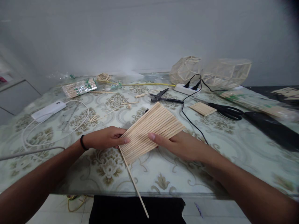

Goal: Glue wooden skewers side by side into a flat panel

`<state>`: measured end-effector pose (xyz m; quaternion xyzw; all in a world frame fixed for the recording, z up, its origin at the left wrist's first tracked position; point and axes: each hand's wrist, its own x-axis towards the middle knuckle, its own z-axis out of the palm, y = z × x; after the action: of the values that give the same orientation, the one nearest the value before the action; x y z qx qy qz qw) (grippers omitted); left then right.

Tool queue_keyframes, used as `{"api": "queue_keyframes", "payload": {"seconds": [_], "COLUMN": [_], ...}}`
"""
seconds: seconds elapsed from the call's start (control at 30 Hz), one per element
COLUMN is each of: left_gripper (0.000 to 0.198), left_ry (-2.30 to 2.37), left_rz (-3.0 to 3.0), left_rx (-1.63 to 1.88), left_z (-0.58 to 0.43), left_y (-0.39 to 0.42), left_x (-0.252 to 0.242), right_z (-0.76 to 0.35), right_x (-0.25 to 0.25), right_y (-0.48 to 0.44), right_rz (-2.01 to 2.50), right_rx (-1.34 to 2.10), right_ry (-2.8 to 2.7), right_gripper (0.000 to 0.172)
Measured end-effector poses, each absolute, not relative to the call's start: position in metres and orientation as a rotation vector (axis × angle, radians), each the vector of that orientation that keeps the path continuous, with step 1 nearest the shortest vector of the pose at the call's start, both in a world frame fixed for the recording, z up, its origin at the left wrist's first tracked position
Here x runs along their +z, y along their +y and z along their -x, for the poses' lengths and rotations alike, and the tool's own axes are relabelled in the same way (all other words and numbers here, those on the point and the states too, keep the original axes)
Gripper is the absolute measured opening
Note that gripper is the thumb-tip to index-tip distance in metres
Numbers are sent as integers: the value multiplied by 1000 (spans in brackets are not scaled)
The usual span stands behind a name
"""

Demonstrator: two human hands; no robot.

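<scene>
A flat panel of wooden sticks (142, 133), laid side by side, is held tilted above the table's front part. My left hand (109, 137) pinches its left corner, thumb on top and the other fingers mostly beneath. Along the panel's left edge runs a longer stick (134, 182), which sticks out toward me past the table edge; whether it is fixed to the panel I cannot tell. My right hand (179, 144) grips the panel's right side, thumb on the upper face, fingers hidden underneath.
Behind the panel lie cutting pliers (160, 95), a small wooden panel (202, 109) and black-handled scissors (225, 111). A power strip (188, 89) with black cables and two stick-frame forms (185, 70) stand at the back. Bagged sticks (79, 88) and a white device (49, 111) with a cable are left.
</scene>
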<state>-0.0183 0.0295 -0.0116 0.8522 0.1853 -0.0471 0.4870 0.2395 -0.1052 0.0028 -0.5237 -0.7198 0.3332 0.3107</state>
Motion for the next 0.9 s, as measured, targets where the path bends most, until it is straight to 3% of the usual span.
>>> {"api": "queue_keyframes", "payload": {"seconds": [0.9], "left_gripper": [40], "left_ry": [436], "left_rz": [-2063], "left_rx": [-106], "left_z": [18], "left_y": [30], "left_x": [-12], "right_z": [-238], "right_x": [6], "right_y": [-105], "right_rz": [1386], "right_rx": [878], "right_ry": [-1920], "right_gripper": [42]}}
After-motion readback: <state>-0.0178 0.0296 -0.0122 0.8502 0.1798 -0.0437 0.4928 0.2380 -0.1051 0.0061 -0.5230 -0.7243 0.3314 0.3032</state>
